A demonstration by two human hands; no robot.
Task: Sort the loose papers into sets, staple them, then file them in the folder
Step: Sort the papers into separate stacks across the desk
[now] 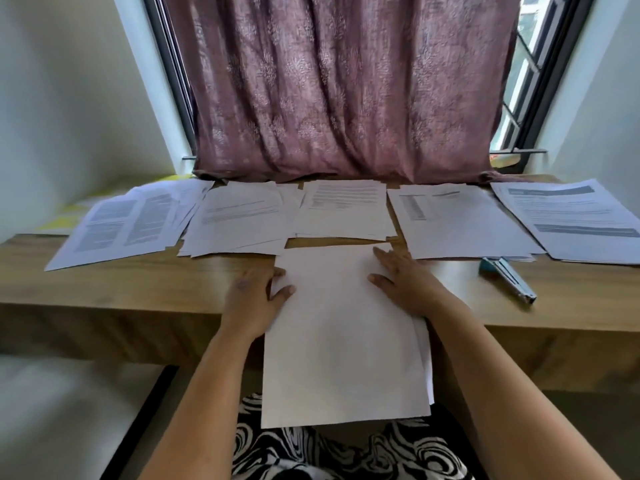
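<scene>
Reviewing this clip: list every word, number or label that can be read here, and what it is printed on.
None can be read.
Five paper piles along the desk: print shows, for example on the far-left pile and far-right pile, but too blurred.
Sheets under both hands: top one looks blank.
Stapler: no label visible.

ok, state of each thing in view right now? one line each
left hand: grips the left edge of the blank stack, thumb on top
right hand: flat on the stack, fingers straight
blank stack: face down, near end hanging off the desk edge
five piles: laid in a row at the back, printed side up, sheets fanned
stapler: lying idle on the desk, right of the hands
curtain: drawn across the window
</scene>
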